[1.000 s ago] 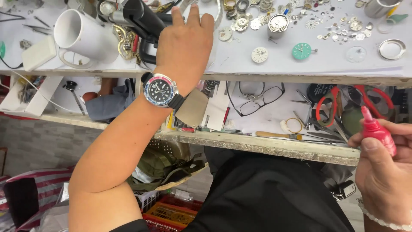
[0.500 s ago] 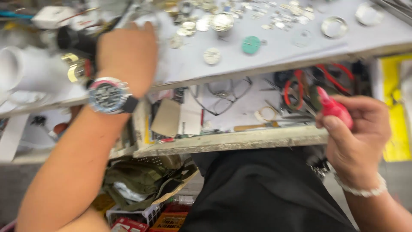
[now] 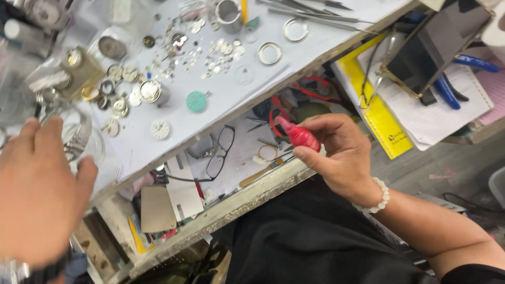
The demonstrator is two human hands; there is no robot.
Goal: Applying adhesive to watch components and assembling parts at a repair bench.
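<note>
While gripped near the bench edge: red squeeze bottle (image 3: 298,134), nozzle tip pointing up and left, over the open drawer.
Right hand (image 3: 339,158): fingers (image 3: 315,124) clamped around the red squeeze bottle, thumb under it, index finger over the top; white bead bracelet (image 3: 377,197) at the wrist.
Left hand (image 3: 38,197): blurred, back toward the camera, fingers together and lightly curled, at the left end of the bench; no clear sign of anything held. Wristwatch (image 3: 16,271) at the wrist, cut by the lower edge.
Nearest the left hand: clear glass dish (image 3: 84,138), just beyond the fingertips; touching or not, cannot tell.
Bench (image 3: 221,102): white top, tilted in view, scattered with small watch parts.
On the bench: teal watch dial (image 3: 196,101) near the middle, white watch dial (image 3: 159,129) to its left, metal case rings (image 3: 270,53) toward the upper right, tweezers (image 3: 315,16) along the far edge.
Drawer (image 3: 236,158): open under the bench top, holding black-rimmed eyeglasses (image 3: 218,152), red-handled pliers (image 3: 286,100) partly hidden behind the bottle, a wooden-handled tool (image 3: 260,173).
Right of the bench: yellow booklet (image 3: 381,118), white papers (image 3: 442,113), blue-handled pliers (image 3: 452,84), a dark flat tray (image 3: 439,44) propped at an angle.
Below: black clothing (image 3: 310,242) across the lap.
</note>
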